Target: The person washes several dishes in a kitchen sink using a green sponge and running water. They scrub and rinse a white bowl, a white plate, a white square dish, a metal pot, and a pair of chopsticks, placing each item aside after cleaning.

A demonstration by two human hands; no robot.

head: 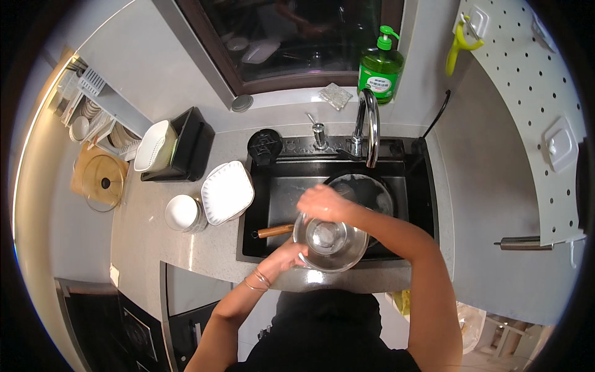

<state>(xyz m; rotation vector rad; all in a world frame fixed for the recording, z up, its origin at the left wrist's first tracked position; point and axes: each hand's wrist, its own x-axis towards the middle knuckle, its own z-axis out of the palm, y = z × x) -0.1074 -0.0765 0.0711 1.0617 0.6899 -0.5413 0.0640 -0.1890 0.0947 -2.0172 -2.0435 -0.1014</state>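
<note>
My left hand (289, 255) grips the lower left rim of a clear bowl (346, 253), which is tilted over the front edge of the black sink (288, 195). My right hand (323, 203) is at the bowl's upper left rim, its fingers curled and partly inside; whether it holds something is hidden by blur and the fingers. Behind the right forearm, a dark round pan (372, 190) with whitish suds or water lies in the sink. A wooden handle (275, 231) sticks out to the left from under the bowl. The chrome faucet (373, 125) arches over the sink's back.
Left of the sink stand white scalloped dishes (228, 193), stacked white bowls (182, 213) and a black bin (193, 149) with a white basket (155, 145). A glass lid (103, 183) leans farther left. A green soap bottle (381, 74) and a scouring pad (335, 96) sit on the windowsill.
</note>
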